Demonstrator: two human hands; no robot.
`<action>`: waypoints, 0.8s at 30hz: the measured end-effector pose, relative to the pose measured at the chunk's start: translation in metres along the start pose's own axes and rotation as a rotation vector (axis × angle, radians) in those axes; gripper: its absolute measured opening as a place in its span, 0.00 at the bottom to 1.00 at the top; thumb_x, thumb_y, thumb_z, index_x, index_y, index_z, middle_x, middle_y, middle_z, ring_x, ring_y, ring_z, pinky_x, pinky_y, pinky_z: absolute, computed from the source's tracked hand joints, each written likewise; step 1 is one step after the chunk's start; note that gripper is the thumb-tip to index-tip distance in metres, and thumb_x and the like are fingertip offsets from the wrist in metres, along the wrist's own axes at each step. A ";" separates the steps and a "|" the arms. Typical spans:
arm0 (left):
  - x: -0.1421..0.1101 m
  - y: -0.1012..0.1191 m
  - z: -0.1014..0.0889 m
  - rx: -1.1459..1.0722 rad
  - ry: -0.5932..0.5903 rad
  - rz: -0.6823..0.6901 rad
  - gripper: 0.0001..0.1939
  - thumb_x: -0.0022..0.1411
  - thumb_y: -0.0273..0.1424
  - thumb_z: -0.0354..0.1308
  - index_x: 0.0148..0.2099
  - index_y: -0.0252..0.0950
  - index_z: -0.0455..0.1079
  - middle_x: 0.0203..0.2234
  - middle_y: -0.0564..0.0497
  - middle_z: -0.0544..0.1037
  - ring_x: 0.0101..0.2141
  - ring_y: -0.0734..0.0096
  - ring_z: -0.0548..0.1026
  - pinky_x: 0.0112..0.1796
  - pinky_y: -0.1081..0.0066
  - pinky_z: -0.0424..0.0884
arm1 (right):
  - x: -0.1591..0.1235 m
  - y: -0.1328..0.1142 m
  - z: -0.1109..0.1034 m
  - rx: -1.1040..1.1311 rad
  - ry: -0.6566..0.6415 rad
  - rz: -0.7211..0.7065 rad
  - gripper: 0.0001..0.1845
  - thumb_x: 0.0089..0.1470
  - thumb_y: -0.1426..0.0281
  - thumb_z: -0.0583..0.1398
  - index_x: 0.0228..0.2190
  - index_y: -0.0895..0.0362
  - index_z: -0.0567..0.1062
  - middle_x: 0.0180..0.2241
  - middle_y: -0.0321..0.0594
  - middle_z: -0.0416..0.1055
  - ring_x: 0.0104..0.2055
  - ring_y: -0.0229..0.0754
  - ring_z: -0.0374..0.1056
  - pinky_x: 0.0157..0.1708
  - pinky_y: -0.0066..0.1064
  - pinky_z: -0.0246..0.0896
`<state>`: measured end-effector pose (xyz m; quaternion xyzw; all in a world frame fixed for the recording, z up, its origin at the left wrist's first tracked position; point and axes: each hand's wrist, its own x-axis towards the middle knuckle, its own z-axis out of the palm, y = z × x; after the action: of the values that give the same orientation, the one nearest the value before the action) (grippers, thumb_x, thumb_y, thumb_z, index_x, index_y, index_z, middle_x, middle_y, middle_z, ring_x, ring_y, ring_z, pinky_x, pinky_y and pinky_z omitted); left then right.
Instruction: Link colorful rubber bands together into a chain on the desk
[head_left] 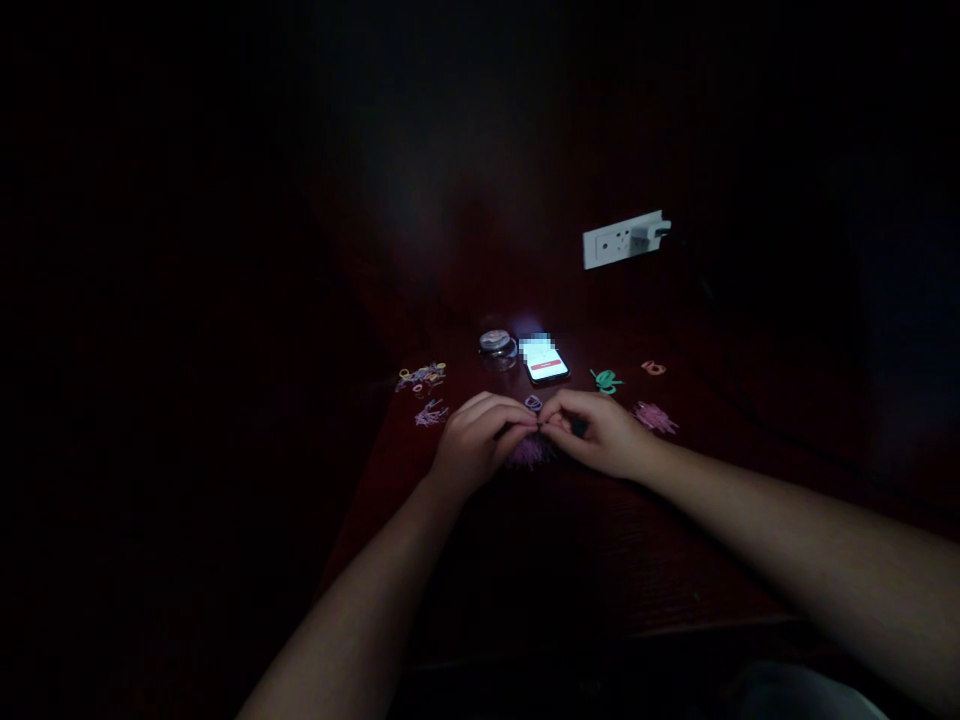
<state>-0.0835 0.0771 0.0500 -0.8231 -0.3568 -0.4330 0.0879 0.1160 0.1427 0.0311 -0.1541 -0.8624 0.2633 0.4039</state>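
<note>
Both hands meet over the dark reddish tabletop [645, 570], fingertips almost touching. The left hand [480, 435] has its thumb and fingers drawn together in a pinch; the right hand [596, 430] faces it in a similar pinch, its other fingers curled in. Whether a band sits between either set of tips I cannot tell — that spot is too small and dim.

A heap of purple bands [529, 454] lies just below the meeting fingertips, partly hidden by the hands, and a few lavender loops [533, 402] lie just beyond them. Near the left hand is a bunch of pale bands [430, 414], with a mixed-colour pile of loops [421, 377] behind it. A pink pile of bands [655, 417] lies beside the right hand; green bands [606, 381] lie behind that hand, and orange loops [653, 368] farther to the right.

Past the hands, a clear lidded jar [499, 352] stands next to a smartphone [545, 358] with a lit screen — its upper part obscured. Higher up, a white socket panel [611, 243] carries a plug [654, 231] at its right end. The surroundings are mostly too dark to make out.
</note>
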 end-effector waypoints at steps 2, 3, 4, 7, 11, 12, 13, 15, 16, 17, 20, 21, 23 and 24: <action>0.000 -0.001 0.000 -0.006 -0.001 -0.009 0.03 0.62 0.30 0.61 0.40 0.38 0.73 0.35 0.50 0.80 0.38 0.70 0.77 0.41 0.67 0.73 | 0.000 0.000 0.000 -0.008 0.006 -0.006 0.04 0.58 0.69 0.58 0.34 0.57 0.72 0.26 0.35 0.67 0.28 0.36 0.62 0.28 0.28 0.59; 0.000 -0.001 0.000 -0.010 -0.001 -0.013 0.03 0.62 0.30 0.61 0.39 0.38 0.73 0.35 0.50 0.80 0.38 0.70 0.77 0.41 0.66 0.73 | 0.000 -0.001 0.000 -0.009 0.008 -0.006 0.04 0.58 0.69 0.58 0.33 0.57 0.72 0.26 0.35 0.67 0.28 0.36 0.63 0.28 0.28 0.59; 0.000 -0.001 -0.001 -0.012 0.001 -0.016 0.03 0.62 0.31 0.61 0.39 0.38 0.73 0.35 0.50 0.80 0.38 0.69 0.77 0.41 0.66 0.73 | 0.000 -0.001 0.000 -0.010 0.008 -0.004 0.04 0.58 0.69 0.58 0.33 0.57 0.72 0.26 0.36 0.68 0.28 0.36 0.63 0.28 0.28 0.59; 0.001 -0.001 -0.002 -0.013 0.003 -0.036 0.03 0.62 0.31 0.62 0.38 0.38 0.73 0.34 0.49 0.80 0.37 0.69 0.77 0.41 0.66 0.73 | 0.000 0.000 0.000 -0.008 0.011 -0.001 0.04 0.58 0.70 0.58 0.32 0.57 0.72 0.26 0.35 0.67 0.27 0.36 0.62 0.28 0.28 0.59; 0.001 -0.001 -0.004 -0.017 -0.012 -0.057 0.05 0.60 0.31 0.63 0.39 0.38 0.73 0.36 0.48 0.80 0.39 0.67 0.77 0.41 0.65 0.73 | -0.001 0.002 0.000 -0.008 0.007 0.009 0.05 0.58 0.70 0.58 0.32 0.57 0.72 0.26 0.35 0.66 0.27 0.35 0.62 0.27 0.27 0.59; 0.001 -0.002 -0.004 -0.018 -0.021 -0.054 0.06 0.60 0.31 0.63 0.40 0.38 0.73 0.36 0.48 0.80 0.40 0.67 0.77 0.42 0.64 0.73 | -0.001 0.003 0.000 -0.007 0.000 0.012 0.05 0.58 0.70 0.58 0.33 0.57 0.72 0.26 0.35 0.67 0.27 0.35 0.62 0.27 0.27 0.59; 0.001 -0.002 -0.004 -0.020 -0.030 -0.052 0.06 0.60 0.31 0.62 0.41 0.38 0.73 0.37 0.48 0.80 0.40 0.66 0.77 0.42 0.64 0.73 | -0.001 0.003 0.000 -0.008 -0.006 0.013 0.04 0.58 0.70 0.58 0.32 0.57 0.72 0.25 0.35 0.67 0.27 0.35 0.62 0.27 0.27 0.59; 0.000 -0.003 -0.004 -0.023 -0.037 -0.046 0.06 0.60 0.30 0.62 0.42 0.38 0.73 0.38 0.48 0.80 0.41 0.66 0.77 0.43 0.63 0.73 | -0.001 0.003 0.000 -0.009 -0.005 0.015 0.04 0.57 0.69 0.58 0.32 0.57 0.72 0.25 0.35 0.67 0.27 0.35 0.61 0.27 0.27 0.59; 0.000 -0.003 -0.004 -0.023 -0.038 -0.045 0.07 0.60 0.29 0.61 0.42 0.38 0.73 0.38 0.48 0.80 0.41 0.66 0.77 0.43 0.63 0.73 | -0.001 0.002 -0.001 -0.011 -0.005 0.017 0.04 0.57 0.69 0.58 0.32 0.57 0.72 0.25 0.35 0.67 0.27 0.35 0.62 0.28 0.27 0.59; 0.000 -0.004 -0.004 -0.025 -0.036 -0.044 0.07 0.60 0.29 0.61 0.42 0.38 0.73 0.38 0.48 0.80 0.41 0.67 0.77 0.43 0.64 0.73 | -0.001 0.002 -0.001 -0.013 -0.008 0.016 0.05 0.57 0.69 0.58 0.32 0.57 0.72 0.25 0.35 0.67 0.27 0.35 0.62 0.28 0.27 0.59; 0.000 -0.005 -0.003 -0.034 -0.044 -0.041 0.08 0.60 0.28 0.61 0.44 0.38 0.73 0.39 0.48 0.80 0.42 0.67 0.77 0.44 0.63 0.73 | -0.001 0.001 -0.001 -0.024 -0.024 0.014 0.05 0.57 0.69 0.58 0.32 0.57 0.72 0.25 0.35 0.66 0.27 0.35 0.62 0.28 0.28 0.59; 0.000 -0.005 -0.003 -0.037 -0.051 -0.040 0.09 0.60 0.28 0.61 0.44 0.38 0.73 0.39 0.48 0.80 0.42 0.67 0.77 0.44 0.63 0.73 | -0.001 0.001 -0.001 -0.027 -0.026 0.015 0.05 0.57 0.69 0.58 0.31 0.57 0.72 0.25 0.35 0.66 0.27 0.35 0.62 0.28 0.28 0.59; -0.001 -0.005 -0.003 -0.042 -0.053 -0.047 0.10 0.60 0.28 0.60 0.45 0.38 0.73 0.41 0.47 0.79 0.42 0.66 0.77 0.45 0.63 0.73 | -0.001 0.002 -0.001 -0.033 -0.030 0.019 0.05 0.57 0.69 0.58 0.31 0.57 0.72 0.25 0.34 0.66 0.27 0.35 0.61 0.28 0.28 0.59; -0.001 -0.005 -0.003 -0.044 -0.051 -0.057 0.10 0.61 0.27 0.60 0.46 0.38 0.72 0.41 0.47 0.79 0.43 0.66 0.76 0.44 0.63 0.73 | -0.001 0.002 -0.001 -0.036 -0.034 0.019 0.05 0.57 0.69 0.58 0.31 0.57 0.72 0.25 0.34 0.66 0.26 0.35 0.61 0.27 0.28 0.58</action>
<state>-0.0890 0.0785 0.0509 -0.8251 -0.3726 -0.4219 0.0484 0.1178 0.1440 0.0300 -0.1652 -0.8723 0.2540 0.3838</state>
